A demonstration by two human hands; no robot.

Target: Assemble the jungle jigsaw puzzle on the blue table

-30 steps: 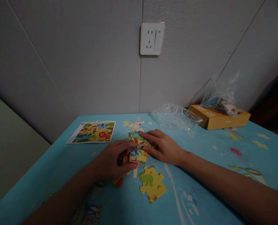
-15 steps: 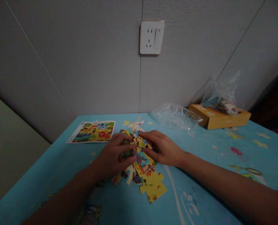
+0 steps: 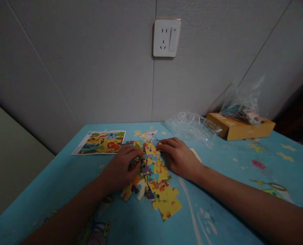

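A heap of jigsaw puzzle pieces [image 3: 153, 170], mostly yellow with coloured animal parts, lies between my hands on a blue patterned tablecloth [image 3: 217, 204]. At the heap's left side, my left hand [image 3: 123, 166] curls its thumb and fingers around some pieces. My right hand [image 3: 180, 158] is at the far right side, its fingers bent together with the tips on a piece at the heap's edge; its thumb is mostly hidden. Just beyond the right hand, a pale-edged piece [image 3: 196, 155] shows partly. Several yellow pieces overlap at the near end.
A picture sheet [image 3: 102, 143] with a cartoon animal scene lies at the back left. Crumpled clear plastic [image 3: 192, 126] is near the wall. To its right, a yellow box [image 3: 251, 132] carries a clear bag [image 3: 243, 109]. A socket [image 3: 167, 38] is on the wall.
My hands have moved apart from over the heap, uncovering its middle. The right hand has shifted slightly right and away from me; a pale-edged piece now shows beside it.
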